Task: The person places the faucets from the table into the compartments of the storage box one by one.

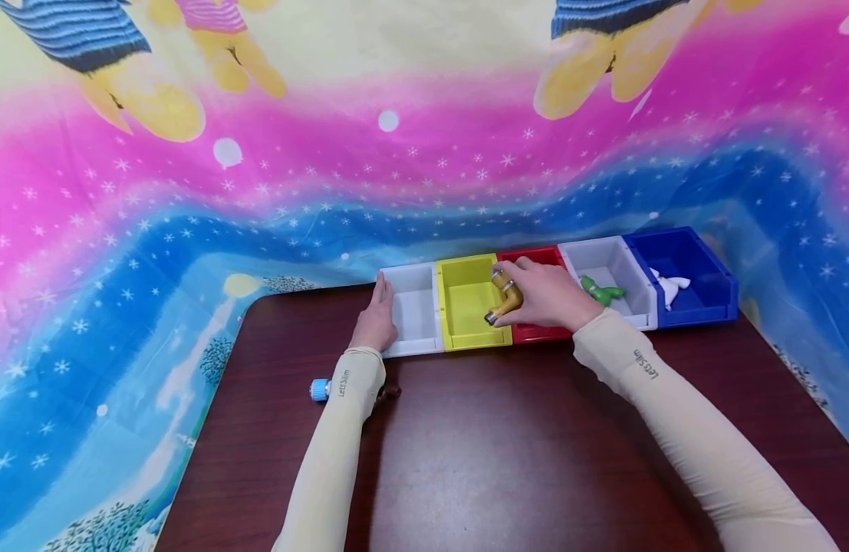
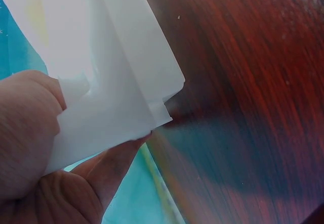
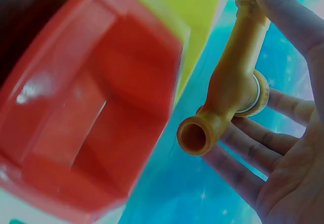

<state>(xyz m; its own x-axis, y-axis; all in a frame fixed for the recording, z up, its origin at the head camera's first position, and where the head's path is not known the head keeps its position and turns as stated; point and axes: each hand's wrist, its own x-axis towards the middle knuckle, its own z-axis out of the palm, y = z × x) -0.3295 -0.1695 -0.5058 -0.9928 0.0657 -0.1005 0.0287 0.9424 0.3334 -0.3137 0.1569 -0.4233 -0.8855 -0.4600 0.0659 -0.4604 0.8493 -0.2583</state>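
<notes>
My right hand [image 1: 544, 295] holds a gold-coloured tap [image 1: 507, 297] above the border of the yellow bin [image 1: 465, 307] and the red bin [image 1: 538, 334]. In the right wrist view the tap [image 3: 230, 82] shows a round spout opening and a ringed flange, thumb on its upper end and fingers behind it. At the left end of the row, my left hand [image 1: 376, 320] grips the side wall of a white bin [image 1: 416, 310]. The left wrist view shows that bin's wall [image 2: 111, 118] between the thumb side and a finger of the left hand [image 2: 30, 133].
Further right, a second white bin [image 1: 638, 307] contains a green piece [image 1: 601, 291], and a blue bin [image 1: 703, 295] contains a white piece [image 1: 670, 289]. Beside my left forearm lie a blue-capped object [image 1: 320, 389] and a partly hidden brown object [image 1: 391, 392]. A patterned cloth [image 1: 396, 176] hangs behind the table [image 1: 479, 445].
</notes>
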